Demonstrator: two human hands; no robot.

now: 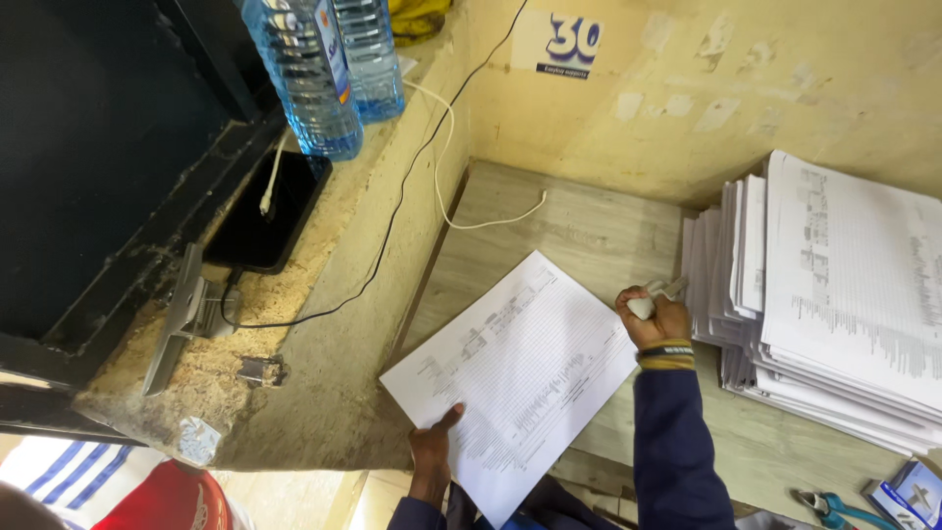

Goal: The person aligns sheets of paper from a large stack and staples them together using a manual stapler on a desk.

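Both hands are busy with one printed sheet point(520, 378) lying on the pale wooden desk point(589, 226). Left hand point(433, 447) pinches the sheet's near corner, thumb on top and the rest of the fingers tucked underneath, so it's closed on the paper. Right hand point(655, 316) is a fist wrapped around a small light-coloured thing, looks like a stapler point(659, 293), parked right at the sheet's far right corner, just beside the big stack of printed pages point(844, 294) along the desk's right edge. The sheet sits skewed, more or less in the middle of the desk towards the front edge, hanging a little over it; its long axis runs diagonally from the near left corner by the person's body up towards the far right, with the printed table rows slanting along with it. If you ask me, the trick here is keeping that left pinch firm so the paper doesn't swivel, and squaring the tool over the corner before squeezing. Off on the ledge to the left there's a dark phone point(270, 211) on a white cable point(461, 211) and two water bottles point(329, 64); blue-handled pliers point(834, 508) sit at the desk's near right corner.
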